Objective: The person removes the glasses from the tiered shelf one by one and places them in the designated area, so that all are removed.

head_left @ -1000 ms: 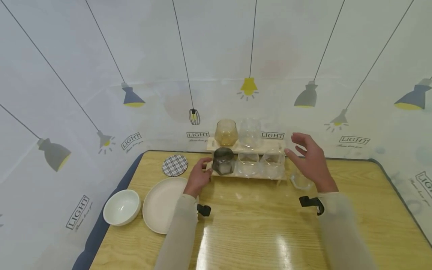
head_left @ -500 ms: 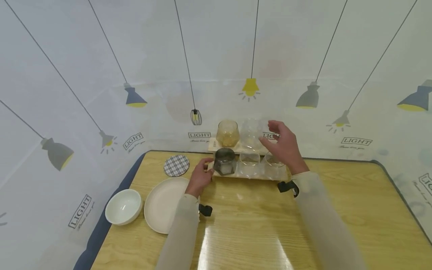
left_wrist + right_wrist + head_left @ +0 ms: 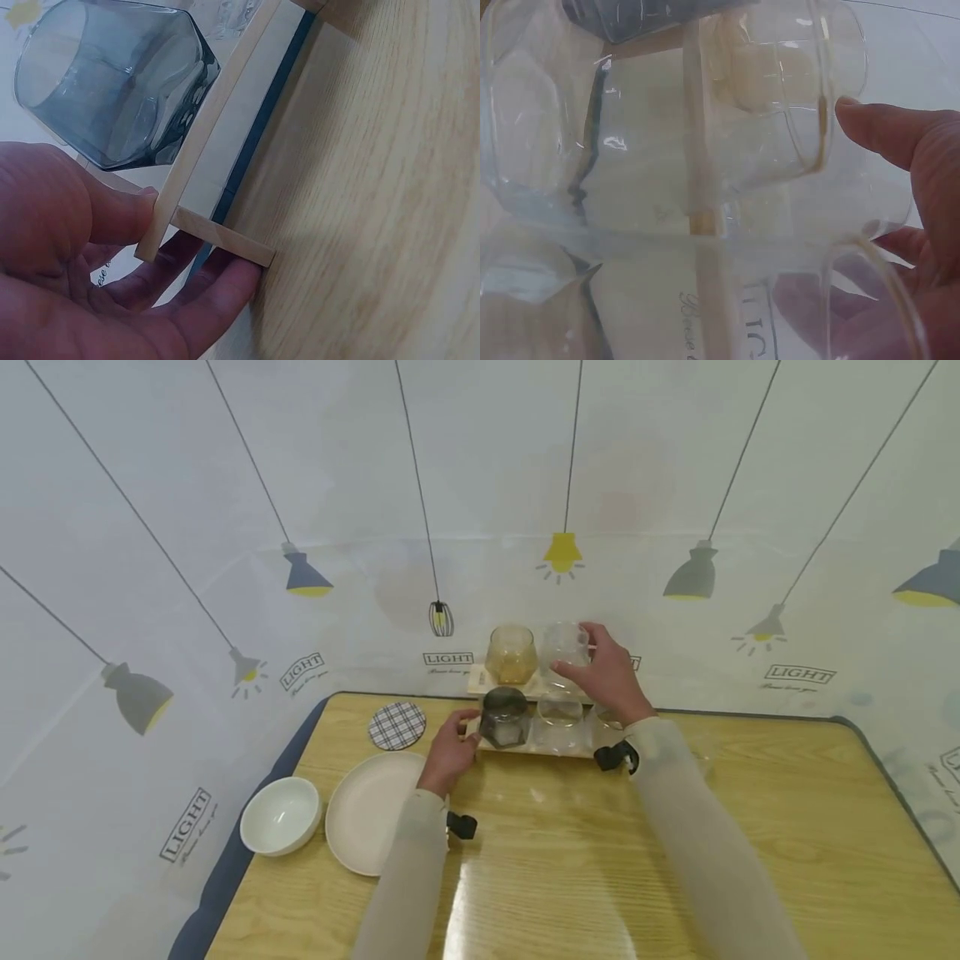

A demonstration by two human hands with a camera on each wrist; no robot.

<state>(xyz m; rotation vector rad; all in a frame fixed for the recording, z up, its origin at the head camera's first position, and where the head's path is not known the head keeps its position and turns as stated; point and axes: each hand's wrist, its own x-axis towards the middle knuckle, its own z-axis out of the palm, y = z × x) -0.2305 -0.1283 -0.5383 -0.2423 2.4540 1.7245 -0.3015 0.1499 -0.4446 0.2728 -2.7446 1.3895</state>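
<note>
A two-tier wooden rack [image 3: 480, 680] stands by the wall with glasses on it. My left hand [image 3: 452, 750] grips its left end; in the left wrist view, the thumb [image 3: 124, 214] lies above the wood and the fingers below. A smoky grey glass [image 3: 505, 720] sits beside that hand on the lower tier. My right hand [image 3: 606, 672] holds a clear glass [image 3: 564, 650] on the upper tier, thumb in front and fingers at the far side. An amber glass [image 3: 512, 653] stands to its left. Another clear glass [image 3: 559, 727] is below, and a further one is partly hidden by the right wrist.
On the left of the wooden table [image 3: 540, 860] are a white bowl [image 3: 281, 816], a pale plate [image 3: 360, 827] and a round checked coaster [image 3: 397, 727]. Behind the rack rises a wall covering [image 3: 480, 485] printed with lamps. A clear glass right of the rack is mostly hidden by my right forearm.
My right hand has moved left from beyond the rack's right end, over the lower glasses, to the clear upper glass and taken hold of it. My left hand stays on the rack.
</note>
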